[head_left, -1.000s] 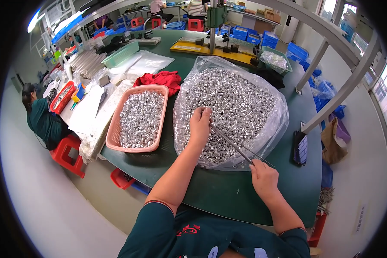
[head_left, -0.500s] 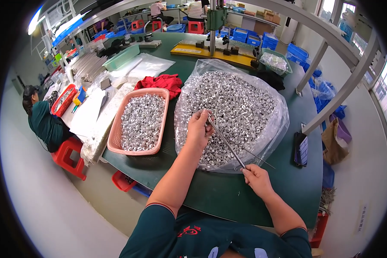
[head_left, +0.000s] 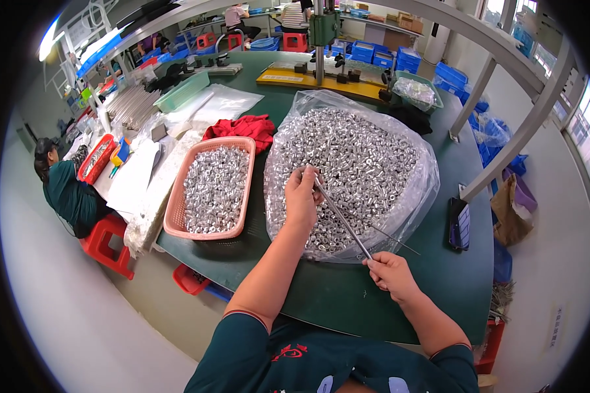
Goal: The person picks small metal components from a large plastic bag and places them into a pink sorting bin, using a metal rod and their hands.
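A slim metal rod [head_left: 343,217] slants between my two hands, over the near part of a clear plastic bag [head_left: 418,219]. The open bag is heaped with small silver metal sleeves [head_left: 360,147]. My left hand [head_left: 301,200] is closed at the rod's far end, above the sleeves; its fingers hide whether a sleeve is pinched there too. My right hand [head_left: 392,275] grips the near end, just past the bag's front edge. A thin wire [head_left: 397,241] sticks out beside the rod, above the bag's edge; where it begins is unclear.
Left of the bag stands a pink plastic basket [head_left: 172,219] of similar sleeves, with a red cloth [head_left: 242,131] behind it. A phone-like dark object [head_left: 459,224] leans by the grey frame post [head_left: 495,160]. A yellow-based fixture [head_left: 321,80] stands behind. A co-worker [head_left: 72,190] sits at left.
The view has shifted slightly. Both hands keep nearly the same pose, with the rod still between them.
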A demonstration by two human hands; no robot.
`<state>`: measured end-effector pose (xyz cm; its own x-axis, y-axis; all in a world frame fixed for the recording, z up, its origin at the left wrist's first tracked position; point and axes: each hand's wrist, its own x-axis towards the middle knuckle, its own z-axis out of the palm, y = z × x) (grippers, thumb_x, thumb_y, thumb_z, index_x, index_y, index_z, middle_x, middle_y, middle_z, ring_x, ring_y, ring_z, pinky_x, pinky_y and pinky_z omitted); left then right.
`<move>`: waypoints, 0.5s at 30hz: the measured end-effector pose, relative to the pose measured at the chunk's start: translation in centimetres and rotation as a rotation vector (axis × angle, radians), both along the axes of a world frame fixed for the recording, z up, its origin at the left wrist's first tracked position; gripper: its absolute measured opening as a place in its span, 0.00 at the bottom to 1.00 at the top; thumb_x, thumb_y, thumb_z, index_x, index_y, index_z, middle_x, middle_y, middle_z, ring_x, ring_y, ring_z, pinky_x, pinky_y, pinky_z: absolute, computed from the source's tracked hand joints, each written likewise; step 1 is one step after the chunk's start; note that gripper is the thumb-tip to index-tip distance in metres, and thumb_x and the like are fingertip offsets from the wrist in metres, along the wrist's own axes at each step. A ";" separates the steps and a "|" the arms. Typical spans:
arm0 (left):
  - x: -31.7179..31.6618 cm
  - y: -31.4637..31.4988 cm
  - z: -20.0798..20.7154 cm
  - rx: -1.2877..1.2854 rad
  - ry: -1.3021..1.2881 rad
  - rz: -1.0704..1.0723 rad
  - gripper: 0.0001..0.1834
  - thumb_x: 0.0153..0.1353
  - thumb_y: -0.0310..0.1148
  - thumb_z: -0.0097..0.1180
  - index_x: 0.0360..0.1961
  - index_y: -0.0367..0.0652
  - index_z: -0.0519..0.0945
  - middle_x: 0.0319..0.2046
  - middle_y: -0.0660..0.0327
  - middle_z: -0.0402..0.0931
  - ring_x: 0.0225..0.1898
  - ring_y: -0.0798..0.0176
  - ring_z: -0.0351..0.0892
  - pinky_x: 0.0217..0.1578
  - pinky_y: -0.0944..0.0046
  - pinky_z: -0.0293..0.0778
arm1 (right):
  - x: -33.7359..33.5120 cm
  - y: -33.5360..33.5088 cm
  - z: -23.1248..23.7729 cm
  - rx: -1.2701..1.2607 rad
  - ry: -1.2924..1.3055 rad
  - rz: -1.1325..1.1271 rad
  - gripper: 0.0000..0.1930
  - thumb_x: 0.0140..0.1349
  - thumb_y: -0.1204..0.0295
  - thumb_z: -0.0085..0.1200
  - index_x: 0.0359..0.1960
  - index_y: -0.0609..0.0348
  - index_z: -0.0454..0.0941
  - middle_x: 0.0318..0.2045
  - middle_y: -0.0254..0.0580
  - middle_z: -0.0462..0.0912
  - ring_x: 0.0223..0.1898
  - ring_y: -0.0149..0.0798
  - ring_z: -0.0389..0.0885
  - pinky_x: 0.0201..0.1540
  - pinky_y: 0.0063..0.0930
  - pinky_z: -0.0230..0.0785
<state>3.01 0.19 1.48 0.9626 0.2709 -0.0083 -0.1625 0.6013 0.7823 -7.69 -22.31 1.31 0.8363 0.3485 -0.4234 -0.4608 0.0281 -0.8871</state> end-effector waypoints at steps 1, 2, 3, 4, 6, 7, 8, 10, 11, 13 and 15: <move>0.0 0.0 0.0 0.002 0.001 -0.002 0.10 0.63 0.39 0.49 0.34 0.44 0.71 0.24 0.65 0.69 0.15 0.76 0.58 0.15 0.74 0.54 | -0.1 0.2 -0.2 0.002 0.001 -0.002 0.08 0.61 0.72 0.49 0.36 0.65 0.74 0.17 0.29 0.69 0.12 0.19 0.59 0.14 0.12 0.48; 0.0 0.1 0.0 -0.035 0.014 -0.016 0.10 0.63 0.39 0.49 0.34 0.44 0.71 0.25 0.65 0.70 0.15 0.76 0.58 0.15 0.75 0.54 | -0.2 0.4 -0.5 -0.079 -0.122 -0.040 0.08 0.61 0.72 0.50 0.35 0.65 0.74 0.17 0.29 0.70 0.13 0.19 0.60 0.14 0.11 0.49; -0.1 0.1 0.0 -0.072 0.028 -0.030 0.10 0.63 0.39 0.49 0.34 0.44 0.71 0.25 0.64 0.70 0.15 0.76 0.58 0.15 0.75 0.54 | -0.3 0.5 -0.7 -0.161 -0.244 -0.078 0.08 0.60 0.72 0.51 0.35 0.65 0.75 0.17 0.29 0.70 0.14 0.19 0.62 0.15 0.11 0.51; 0.0 0.1 0.1 -0.071 0.028 -0.031 0.10 0.63 0.39 0.49 0.34 0.44 0.71 0.25 0.64 0.70 0.15 0.76 0.58 0.15 0.75 0.54 | -0.2 0.4 -0.9 -0.160 -0.244 -0.079 0.08 0.60 0.72 0.51 0.35 0.65 0.75 0.17 0.29 0.70 0.14 0.19 0.62 0.15 0.11 0.51; -0.1 0.1 0.1 -0.085 0.019 -0.055 0.10 0.62 0.39 0.50 0.34 0.44 0.71 0.25 0.65 0.70 0.15 0.76 0.59 0.15 0.76 0.54 | 0.0 0.2 -1.1 -0.247 -0.308 -0.104 0.08 0.59 0.72 0.53 0.35 0.65 0.75 0.18 0.30 0.71 0.13 0.19 0.62 0.15 0.11 0.53; -0.3 -0.2 0.3 -0.084 0.020 -0.057 0.10 0.62 0.39 0.50 0.34 0.44 0.71 0.25 0.65 0.70 0.15 0.76 0.59 0.15 0.76 0.54 | 0.1 0.1 -0.9 -0.246 -0.307 -0.106 0.08 0.59 0.72 0.53 0.35 0.65 0.75 0.18 0.30 0.71 0.13 0.19 0.62 0.15 0.11 0.53; -0.5 -0.6 0.5 -0.089 0.024 -0.065 0.10 0.62 0.40 0.50 0.34 0.45 0.72 0.25 0.65 0.70 0.16 0.76 0.59 0.15 0.76 0.54 | 0.2 0.1 -0.3 -0.144 -0.178 -0.082 0.08 0.60 0.73 0.51 0.36 0.66 0.74 0.17 0.31 0.71 0.12 0.20 0.61 0.14 0.12 0.52; -0.7 -0.9 0.6 -0.092 0.029 -0.075 0.10 0.62 0.40 0.50 0.33 0.45 0.72 0.25 0.65 0.70 0.16 0.76 0.59 0.15 0.76 0.55 | 0.2 -0.1 0.3 -0.039 -0.049 -0.060 0.08 0.61 0.74 0.49 0.36 0.67 0.74 0.16 0.33 0.70 0.11 0.20 0.61 0.14 0.12 0.51; -0.7 -0.9 0.4 -0.077 0.025 -0.069 0.10 0.62 0.40 0.50 0.33 0.45 0.72 0.25 0.66 0.70 0.16 0.76 0.59 0.15 0.76 0.55 | 0.2 -0.2 0.5 0.011 -0.001 -0.012 0.09 0.62 0.73 0.47 0.36 0.67 0.74 0.16 0.33 0.70 0.11 0.20 0.61 0.14 0.12 0.51; -0.7 -0.9 0.5 -0.058 0.023 -0.064 0.10 0.62 0.40 0.50 0.33 0.45 0.72 0.25 0.66 0.71 0.16 0.77 0.59 0.16 0.76 0.55 | 0.1 -0.3 0.8 0.065 0.047 0.036 0.09 0.63 0.72 0.46 0.36 0.67 0.74 0.16 0.34 0.70 0.11 0.21 0.61 0.14 0.12 0.51; -0.8 -0.7 0.7 -0.081 0.024 -0.085 0.10 0.63 0.39 0.48 0.35 0.43 0.71 0.24 0.66 0.69 0.16 0.76 0.60 0.16 0.74 0.58 | 0.0 -0.2 1.0 0.061 0.026 0.055 0.10 0.64 0.71 0.44 0.36 0.67 0.73 0.16 0.34 0.70 0.10 0.21 0.60 0.14 0.12 0.51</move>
